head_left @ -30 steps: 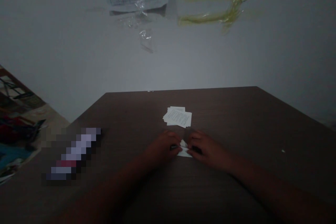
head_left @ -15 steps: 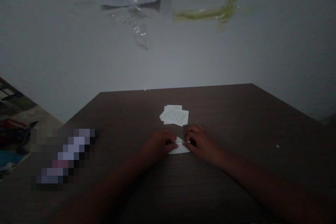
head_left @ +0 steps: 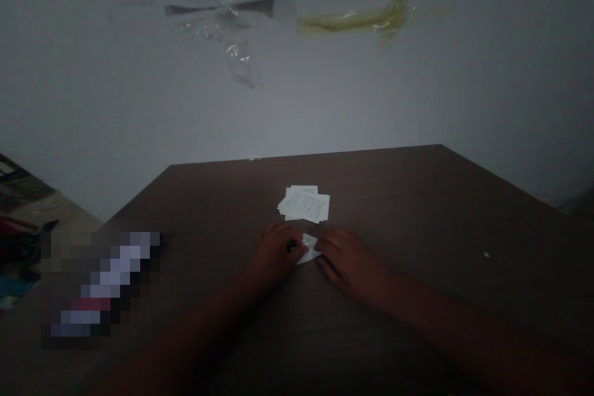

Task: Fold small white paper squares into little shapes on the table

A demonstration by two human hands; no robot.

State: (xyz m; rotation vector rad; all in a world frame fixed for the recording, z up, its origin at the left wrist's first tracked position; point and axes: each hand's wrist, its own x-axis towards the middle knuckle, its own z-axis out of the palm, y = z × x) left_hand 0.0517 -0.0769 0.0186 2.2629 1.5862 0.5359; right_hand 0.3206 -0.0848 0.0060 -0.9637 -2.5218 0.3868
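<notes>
The left hand (head_left: 277, 253) is gripping the folded paper (head_left: 310, 252) on the surface (head_left: 394, 198), the right hand (head_left: 355, 263) is lying flattened over its edge, and printed slips (head_left: 305, 204) are resting just beyond.

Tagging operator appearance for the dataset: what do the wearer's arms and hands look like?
Two human hands, left hand and right hand, with no gloves visible. Fingers show no rings I can make out. The forearms show no sleeves, watch, bracelet, cables or markings; dim light hides fine detail, especially near the bottom edge.
</notes>
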